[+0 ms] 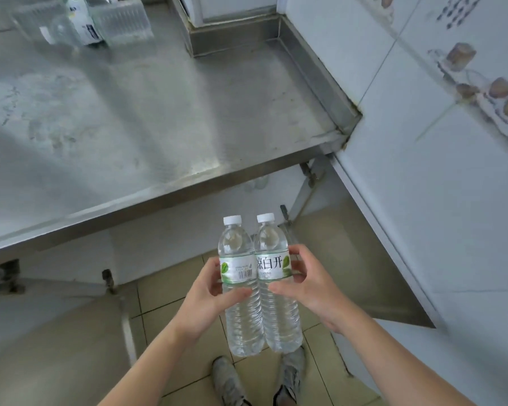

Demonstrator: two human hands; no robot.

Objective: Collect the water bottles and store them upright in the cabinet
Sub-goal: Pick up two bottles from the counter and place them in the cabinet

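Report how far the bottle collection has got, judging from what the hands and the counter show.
Done: nothing shows as stored; no cabinet interior is in view. In hand: the left hand grips the left water bottle and the right hand grips the right water bottle, side by side, caps up, in front of the steel counter. Left: placing both upright in the cabinet; blurred clear plastic items remain at the counter's far end.
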